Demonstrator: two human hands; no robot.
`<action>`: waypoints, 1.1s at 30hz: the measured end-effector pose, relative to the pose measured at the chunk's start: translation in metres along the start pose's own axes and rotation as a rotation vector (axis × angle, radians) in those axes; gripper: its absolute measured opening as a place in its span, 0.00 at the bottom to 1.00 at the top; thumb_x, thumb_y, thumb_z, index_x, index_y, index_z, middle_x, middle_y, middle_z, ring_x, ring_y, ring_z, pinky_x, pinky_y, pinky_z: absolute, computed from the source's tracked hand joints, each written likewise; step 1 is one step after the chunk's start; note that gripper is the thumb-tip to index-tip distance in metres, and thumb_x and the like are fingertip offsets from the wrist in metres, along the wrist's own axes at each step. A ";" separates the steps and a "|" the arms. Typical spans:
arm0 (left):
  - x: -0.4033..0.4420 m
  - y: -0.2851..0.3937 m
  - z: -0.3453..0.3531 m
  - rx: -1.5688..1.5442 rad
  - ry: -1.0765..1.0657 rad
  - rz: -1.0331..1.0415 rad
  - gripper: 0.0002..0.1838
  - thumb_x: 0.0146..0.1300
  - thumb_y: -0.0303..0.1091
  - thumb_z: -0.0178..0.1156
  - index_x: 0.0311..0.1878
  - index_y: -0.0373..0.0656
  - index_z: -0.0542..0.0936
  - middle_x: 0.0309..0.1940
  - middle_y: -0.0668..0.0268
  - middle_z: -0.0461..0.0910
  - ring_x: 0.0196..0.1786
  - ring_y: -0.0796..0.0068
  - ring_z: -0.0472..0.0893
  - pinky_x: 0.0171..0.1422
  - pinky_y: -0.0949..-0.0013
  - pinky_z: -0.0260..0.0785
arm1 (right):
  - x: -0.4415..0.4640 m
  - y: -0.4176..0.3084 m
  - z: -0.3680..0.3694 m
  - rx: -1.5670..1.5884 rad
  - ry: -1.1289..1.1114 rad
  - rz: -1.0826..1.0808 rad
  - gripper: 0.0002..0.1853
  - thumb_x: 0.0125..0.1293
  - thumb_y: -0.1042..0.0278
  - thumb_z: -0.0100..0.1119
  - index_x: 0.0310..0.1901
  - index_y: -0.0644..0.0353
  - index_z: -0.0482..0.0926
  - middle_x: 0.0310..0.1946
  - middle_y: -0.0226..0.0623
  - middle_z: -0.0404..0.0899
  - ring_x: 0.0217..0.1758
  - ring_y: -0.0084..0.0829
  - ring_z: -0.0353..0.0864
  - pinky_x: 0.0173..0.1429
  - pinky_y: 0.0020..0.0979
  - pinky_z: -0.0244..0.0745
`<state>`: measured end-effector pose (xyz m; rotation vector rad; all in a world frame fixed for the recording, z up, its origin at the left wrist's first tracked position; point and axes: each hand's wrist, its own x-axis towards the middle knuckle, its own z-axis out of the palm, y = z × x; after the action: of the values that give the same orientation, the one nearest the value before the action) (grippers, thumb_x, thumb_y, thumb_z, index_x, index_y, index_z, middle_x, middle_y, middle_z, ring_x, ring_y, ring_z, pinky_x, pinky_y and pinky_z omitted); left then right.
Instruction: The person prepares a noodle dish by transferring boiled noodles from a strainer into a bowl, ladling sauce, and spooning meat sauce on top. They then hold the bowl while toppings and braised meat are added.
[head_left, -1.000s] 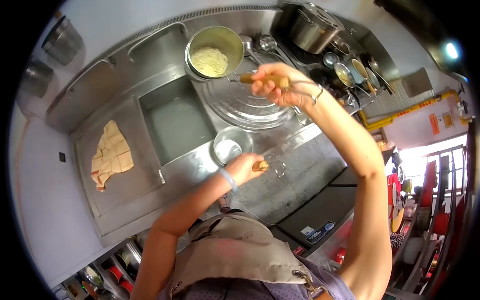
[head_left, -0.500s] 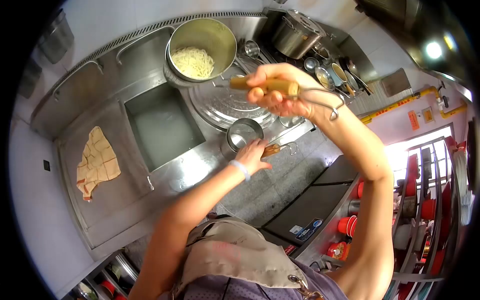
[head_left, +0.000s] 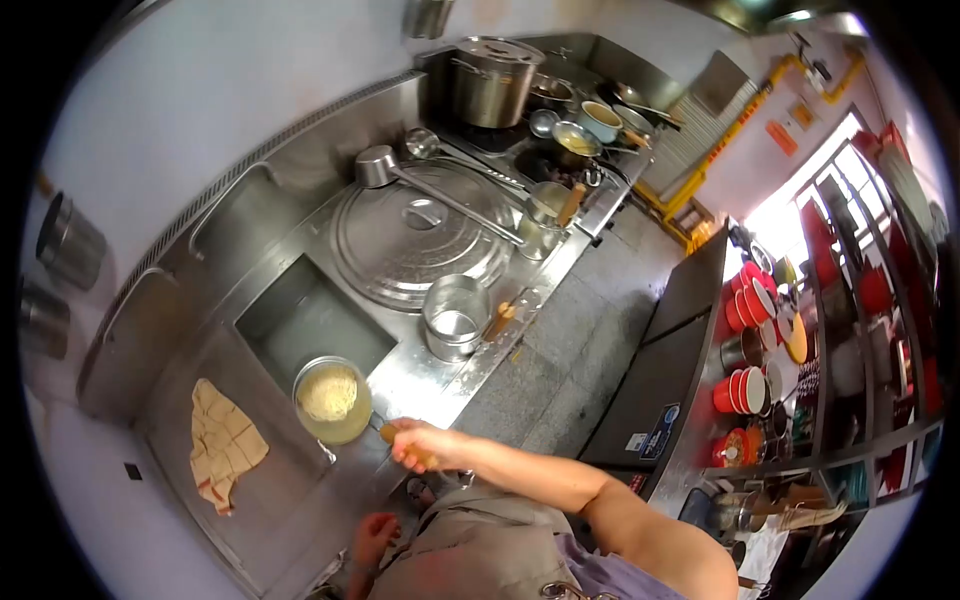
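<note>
My right hand (head_left: 420, 447) is wrapped round the wooden handle of a deep noodle strainer (head_left: 345, 428). Pale noodles (head_left: 328, 393) lie inside that strainer, which is over the front corner of the sink and the steel counter. Low by the apron, my left hand (head_left: 375, 537) appears loosely open, with nothing visible in it; its fingers are partly blurred. Another cylindrical strainer (head_left: 455, 345) with a wooden handle stands on the counter beside the big round lid (head_left: 360, 250).
A rectangular sink (head_left: 315, 315) is set in the counter, with a checked cloth (head_left: 225, 445) to its left. A long-handled ladle (head_left: 376, 167) rests across the lid. Behind are a tall stockpot (head_left: 495, 85) and several pans. Red bowls (head_left: 745, 390) line the right-hand counter.
My right hand has come down towards my body, bringing the strainer of noodles from above the lid to the sink's front corner. My left hand has left the other strainer and dropped near the apron.
</note>
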<state>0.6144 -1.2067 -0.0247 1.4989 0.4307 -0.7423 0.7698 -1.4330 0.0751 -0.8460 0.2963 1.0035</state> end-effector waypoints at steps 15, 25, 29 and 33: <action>0.027 -0.137 -0.025 0.095 0.312 0.169 0.06 0.61 0.32 0.58 0.35 0.39 0.76 0.23 0.59 0.78 0.22 0.70 0.77 0.23 0.69 0.69 | 0.012 0.000 -0.102 0.002 -0.078 0.247 0.29 0.61 0.65 0.52 0.59 0.59 0.50 0.20 0.35 0.66 0.16 0.25 0.69 0.14 0.28 0.64; -0.082 -0.198 0.152 0.253 0.659 0.009 0.08 0.60 0.31 0.57 0.33 0.38 0.81 0.23 0.62 0.81 0.24 0.71 0.79 0.25 0.68 0.72 | 0.000 0.006 -0.120 -0.231 -0.167 0.300 0.12 0.62 0.58 0.52 0.36 0.58 0.68 0.14 0.31 0.66 0.12 0.24 0.66 0.14 0.29 0.63; -0.054 -0.112 0.218 -0.101 0.815 -0.240 0.15 0.60 0.40 0.56 0.29 0.35 0.78 0.18 0.66 0.77 0.21 0.77 0.77 0.24 0.70 0.68 | 0.010 -0.003 -0.142 -0.262 -0.164 0.457 0.18 0.61 0.58 0.57 0.48 0.58 0.66 0.27 0.34 0.74 0.17 0.26 0.72 0.15 0.30 0.69; -0.004 -0.093 0.237 -0.260 0.932 -0.426 0.12 0.63 0.39 0.54 0.38 0.40 0.79 0.25 0.66 0.81 0.22 0.79 0.77 0.20 0.71 0.67 | 0.021 -0.059 -0.149 -0.468 -0.139 0.433 0.16 0.65 0.56 0.52 0.44 0.62 0.71 0.29 0.36 0.73 0.21 0.23 0.68 0.22 0.25 0.68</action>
<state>0.5055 -1.4304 -0.0764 1.4462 1.5215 -0.2368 0.8526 -1.5460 -0.0061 -1.1539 0.1255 1.5665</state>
